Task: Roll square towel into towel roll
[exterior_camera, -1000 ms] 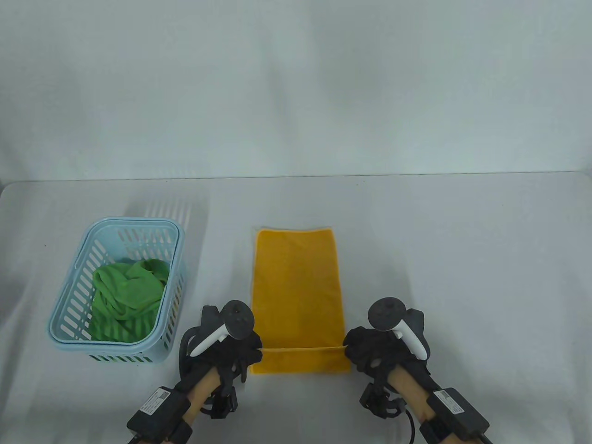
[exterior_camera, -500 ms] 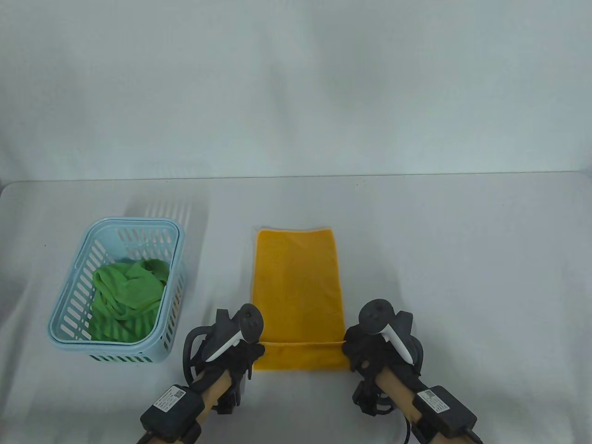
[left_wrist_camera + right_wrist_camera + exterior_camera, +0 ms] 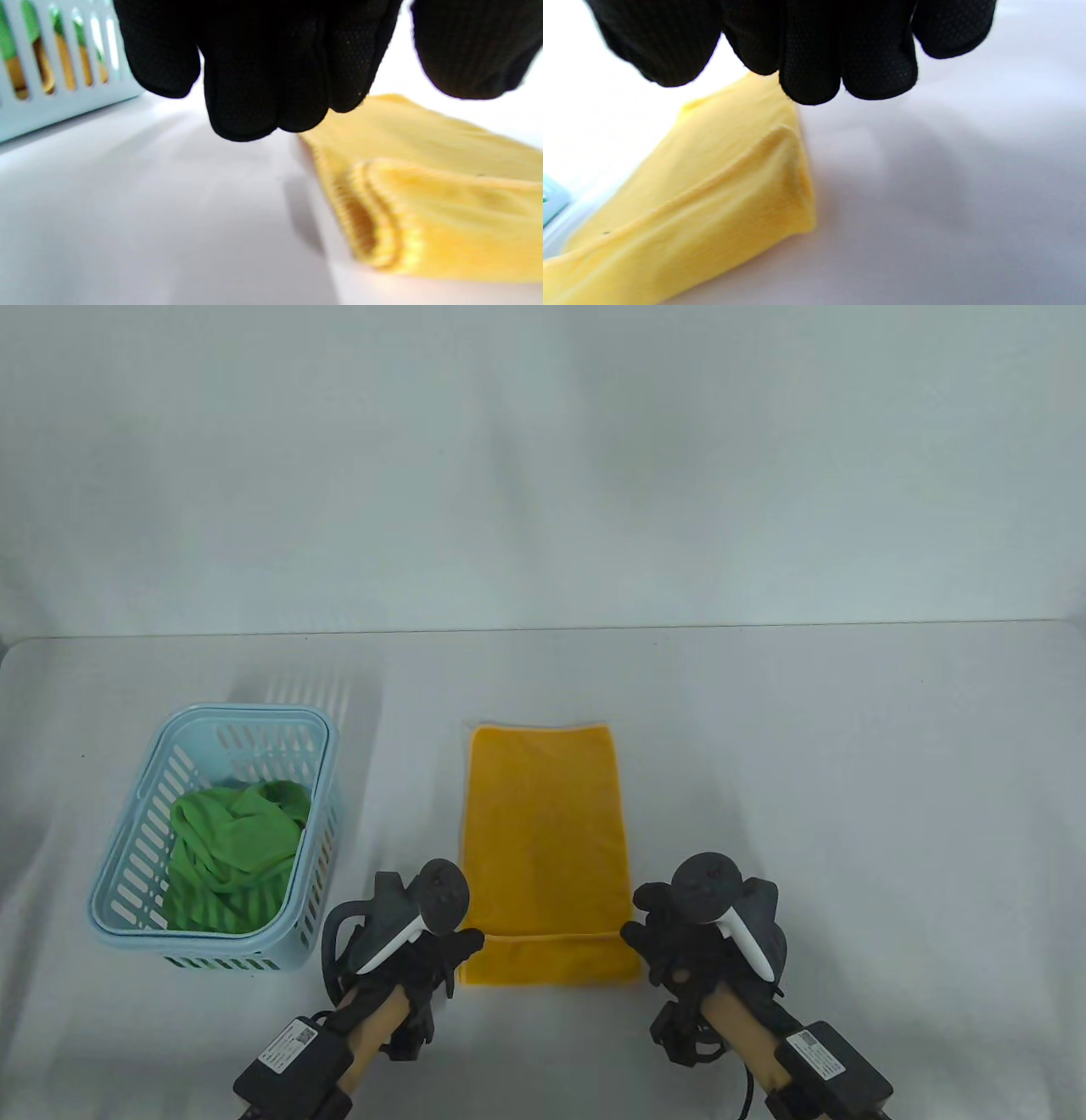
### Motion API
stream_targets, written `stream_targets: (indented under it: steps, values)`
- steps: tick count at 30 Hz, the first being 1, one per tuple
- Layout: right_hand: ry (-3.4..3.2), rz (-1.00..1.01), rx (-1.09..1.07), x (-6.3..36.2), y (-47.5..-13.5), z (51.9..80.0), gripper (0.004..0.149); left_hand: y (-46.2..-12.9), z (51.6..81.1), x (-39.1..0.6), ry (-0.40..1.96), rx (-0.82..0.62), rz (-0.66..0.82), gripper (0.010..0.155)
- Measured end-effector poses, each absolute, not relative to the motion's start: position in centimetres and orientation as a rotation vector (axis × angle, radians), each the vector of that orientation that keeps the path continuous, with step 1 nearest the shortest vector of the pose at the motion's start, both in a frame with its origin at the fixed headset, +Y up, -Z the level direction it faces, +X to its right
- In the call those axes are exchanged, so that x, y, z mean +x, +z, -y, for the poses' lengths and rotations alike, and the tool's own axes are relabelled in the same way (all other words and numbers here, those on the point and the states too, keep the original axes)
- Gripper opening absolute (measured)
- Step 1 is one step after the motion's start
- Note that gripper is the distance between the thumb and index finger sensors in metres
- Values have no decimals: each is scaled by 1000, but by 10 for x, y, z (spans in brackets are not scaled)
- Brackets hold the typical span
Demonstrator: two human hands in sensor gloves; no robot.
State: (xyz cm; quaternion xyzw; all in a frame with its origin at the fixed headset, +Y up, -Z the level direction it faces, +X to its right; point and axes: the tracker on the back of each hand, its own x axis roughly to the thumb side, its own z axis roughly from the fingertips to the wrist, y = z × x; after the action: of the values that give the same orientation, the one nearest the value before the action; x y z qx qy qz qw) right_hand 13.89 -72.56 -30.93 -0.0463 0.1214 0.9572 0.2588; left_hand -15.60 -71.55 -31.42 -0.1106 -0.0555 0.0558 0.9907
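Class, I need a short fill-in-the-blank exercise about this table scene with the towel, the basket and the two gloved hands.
1. The flat cloth towel between the hands is ____ in colour.
2. The crumpled green cloth lies inside the light blue slotted plastic ____.
3. The towel's folded-over edge is the one ____ the person.
4. The basket stands nearest the person's ____ hand.

Missing words: yellow; basket; nearest; left

Towel (image 3: 543,848) lies mid-table (image 3: 848,780), near end folded over. Basket (image 3: 322,780) to its left w/ cloth (image 3: 229,848) inside. Left hand (image 3: 433,954) & right hand (image 3: 670,946) flank the fold.

Towel (image 3: 545,823) matt knit cloth; basket (image 3: 127,865) slotted plastic.
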Motion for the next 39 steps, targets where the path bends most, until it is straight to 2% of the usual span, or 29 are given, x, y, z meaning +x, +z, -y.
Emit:
stream_targets:
  steps: [6, 13, 19, 25, 30, 34, 39]
  values:
    - [2671, -308, 83, 116, -297, 717, 66, -301, 710, -132, 44, -194, 261, 73]
    - [2807, -414, 291, 95, -291, 732, 72, -291, 725, -110, -44, -262, 470, 71]
    - [2997, -386, 322, 85, -286, 745, 72, -289, 736, -106, -164, -270, 474, 68]
    - [3164, -326, 357, 77, -282, 756, 72, -294, 741, -110, -155, -289, 424, 68]
    - [3150, -281, 365, 77, -282, 759, 66, -296, 745, -109, -171, -295, 408, 72]
    - [3188, -143, 389, 75, -282, 757, 52, -297, 751, -111, -188, -313, 396, 76]
    - [3062, -179, 305, 85, -290, 751, 49, -301, 755, -118, -204, -319, 382, 79]
